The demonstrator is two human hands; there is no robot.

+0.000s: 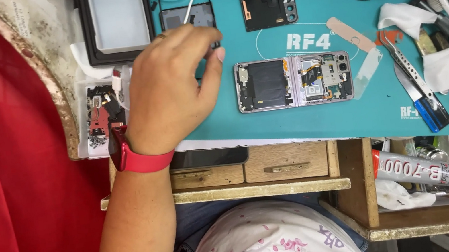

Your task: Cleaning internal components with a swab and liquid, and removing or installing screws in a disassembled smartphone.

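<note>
- The left hand (170, 90) reaches across the left part of the teal work mat (294, 125), wearing a red wrist band (139, 157). Its fingertips (219, 53) are bunched together with the thumb tip forward, near a small dark part at the mat's upper left; whether they actually pinch anything I cannot tell, since the knuckles hide it.
- The right hand is out of view.
- Just right of the thumb, apart from it, lies the opened folding phone (294, 81), back cover off, battery and boards bared.
- Its long axis runs left to right across the mat; the camera end points right, the battery half left, towards the hand.
- Risk, as I judge it: the wrist or band could sweep the phone's bare flex cables if the hand swings right, because they lie unprotected.
- A white cable (193, 0) runs under the fingers; snagging it could drag the grey panel (187, 16) beneath.
- The dark rear cover (268, 3), the tweezers (409, 70) and the glue tube (418, 168) lie well apart.
- The parts tray (101, 116) sits under the wrist and could be knocked.
</note>
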